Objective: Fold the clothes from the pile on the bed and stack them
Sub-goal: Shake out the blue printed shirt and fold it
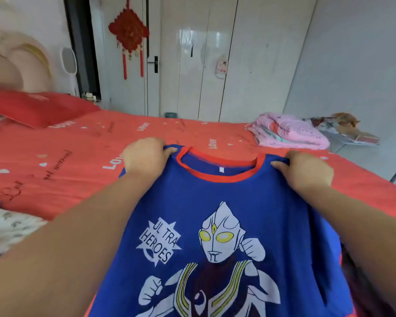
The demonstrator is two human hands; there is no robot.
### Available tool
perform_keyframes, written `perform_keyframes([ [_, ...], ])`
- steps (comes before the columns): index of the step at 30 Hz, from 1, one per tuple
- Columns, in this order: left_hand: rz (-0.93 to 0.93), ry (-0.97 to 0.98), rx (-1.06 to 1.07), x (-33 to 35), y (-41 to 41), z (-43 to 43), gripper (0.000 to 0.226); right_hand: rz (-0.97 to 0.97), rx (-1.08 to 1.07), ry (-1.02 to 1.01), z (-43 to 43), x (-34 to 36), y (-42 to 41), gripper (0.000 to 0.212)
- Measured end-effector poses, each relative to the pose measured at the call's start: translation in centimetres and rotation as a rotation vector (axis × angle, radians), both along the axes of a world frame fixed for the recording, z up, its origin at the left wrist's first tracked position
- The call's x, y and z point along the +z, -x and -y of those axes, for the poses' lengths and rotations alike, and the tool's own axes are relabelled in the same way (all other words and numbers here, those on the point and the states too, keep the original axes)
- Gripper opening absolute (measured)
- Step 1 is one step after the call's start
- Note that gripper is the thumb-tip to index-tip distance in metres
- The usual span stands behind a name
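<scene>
Blue T-shirt (215, 213) with red collar and hero print held up over red bed (78, 156), print facing camera; left hand (144, 156) pinches left shoulder, right hand (306, 170) pinches right shoulder; folded pink blanket (288, 132) at bed's far right corner.

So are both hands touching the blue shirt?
Touching. The head view shows the left hand and the right hand each gripping a shoulder of the blue shirt, one on either side of its red collar.
</scene>
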State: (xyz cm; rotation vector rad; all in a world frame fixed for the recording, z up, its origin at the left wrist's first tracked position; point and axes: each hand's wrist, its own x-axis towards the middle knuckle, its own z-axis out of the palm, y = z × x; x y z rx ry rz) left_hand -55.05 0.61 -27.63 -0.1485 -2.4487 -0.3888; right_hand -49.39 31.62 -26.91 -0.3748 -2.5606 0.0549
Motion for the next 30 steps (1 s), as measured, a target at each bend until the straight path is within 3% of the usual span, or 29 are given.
perform_keyframes([
  [5,0.150,0.101,0.046,-16.1,8.0,-2.4,0.039,0.189,-0.048,-0.080,-2.3,-15.8,8.0,0.033],
  [10,0.148,0.186,0.050,-27.7,11.3,-3.2,0.032,0.191,-0.060,-0.138,-3.9,-27.6,11.3,0.030],
  [13,0.063,0.195,0.028,-29.6,13.0,-3.4,0.032,0.120,-0.077,-0.152,-4.3,-30.2,12.8,0.035],
  [17,0.088,0.206,-0.040,-30.0,11.3,-3.1,0.024,0.268,-0.094,-0.203,-2.9,-30.2,11.6,0.037],
  [19,0.097,0.149,-0.118,-29.0,9.3,-3.0,0.036,0.335,-0.102,-0.165,-2.0,-28.7,9.9,0.036],
  [24,0.205,0.051,-0.337,-26.2,-0.8,-6.2,0.049,0.182,0.233,-0.057,2.2,-25.9,2.6,0.049],
  [28,0.447,0.081,-0.408,-26.0,-6.3,-11.9,0.052,0.513,0.259,0.089,5.0,-27.3,-3.8,0.050],
  [30,0.531,0.113,-0.370,-27.0,-7.4,-13.7,0.052,0.573,0.288,0.154,4.5,-27.5,-5.3,0.049],
])
